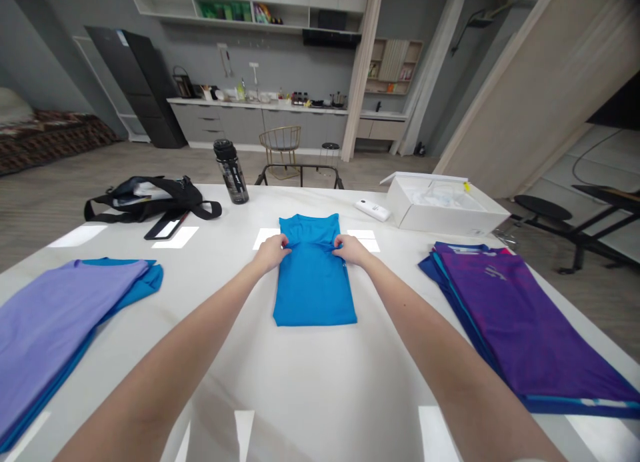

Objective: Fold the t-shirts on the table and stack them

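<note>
A bright blue shirt (313,282), folded into a narrow strip, lies in the middle of the white table (310,389). My left hand (271,251) pinches its left edge near the far end, fingers closed on the cloth. My right hand (351,249) grips the right edge at the same height. Both arms stretch forward over the table. The fabric bunches slightly between the two hands.
A lavender shirt over blue ones (55,315) lies at the left. A stack of purple and blue shirts (520,322) lies at the right. Farther back are a black bag (150,199), a dark bottle (231,172), a white remote (373,210) and an open white box (440,205).
</note>
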Demonstrator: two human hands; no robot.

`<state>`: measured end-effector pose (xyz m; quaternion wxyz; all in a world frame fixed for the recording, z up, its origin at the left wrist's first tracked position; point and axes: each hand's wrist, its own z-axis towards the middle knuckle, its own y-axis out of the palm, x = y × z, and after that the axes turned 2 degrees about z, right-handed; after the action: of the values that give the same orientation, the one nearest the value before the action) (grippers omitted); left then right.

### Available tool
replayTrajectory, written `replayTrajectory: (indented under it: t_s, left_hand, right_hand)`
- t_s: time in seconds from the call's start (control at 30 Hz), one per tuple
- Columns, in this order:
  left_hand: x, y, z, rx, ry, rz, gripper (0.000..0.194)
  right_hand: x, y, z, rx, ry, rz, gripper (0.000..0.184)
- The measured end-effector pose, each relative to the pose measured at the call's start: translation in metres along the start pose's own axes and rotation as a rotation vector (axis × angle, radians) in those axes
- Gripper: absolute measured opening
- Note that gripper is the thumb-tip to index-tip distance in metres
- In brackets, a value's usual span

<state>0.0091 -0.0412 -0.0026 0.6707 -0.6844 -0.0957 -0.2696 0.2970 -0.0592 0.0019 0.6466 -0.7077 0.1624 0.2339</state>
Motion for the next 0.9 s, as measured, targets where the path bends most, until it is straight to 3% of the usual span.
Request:
replayTrajectory:
  t_s: [0.17, 0.27, 0.4, 0.5, 0.67, 0.77, 0.9]
  left_hand:
    - [-0.005, -0.005, 0.013, -0.079, 0.098, 0.015, 0.029]
    - [-0.006, -0.002, 0.025, -0.126, 0.071, 0.007, 0.032]
    - [-0.003, 0.0, 0.036, -0.144, 0.067, 0.023, 0.022]
    - [0.001, -0.003, 0.034, -0.154, 0.124, 0.006, 0.018]
    - [0.007, -0.019, 0.02, -0.131, 0.306, -0.02, 0.022]
    - [0.01, -0.028, 0.013, -0.096, 0.396, 0.021, 0.026]
    - [0.014, -0.036, 0.008, -0.056, 0.487, 0.045, 0.037]
  right_hand:
    - [0.0, -0.004, 0.007, -0.031, -0.001, 0.029, 0.043]
    - [-0.004, -0.004, 0.015, -0.071, 0.025, 0.0, 0.04]
    - [-0.01, -0.004, 0.024, -0.103, 0.02, -0.037, 0.038]
    - [-0.016, -0.002, 0.025, -0.158, -0.031, -0.084, 0.033]
    - [-0.021, -0.006, 0.016, -0.145, -0.118, -0.064, 0.031]
    - [-0.021, -0.015, 0.01, -0.156, -0.15, 0.006, 0.05]
    - [-0.025, -0.024, 0.012, -0.257, -0.135, 0.079, 0.096]
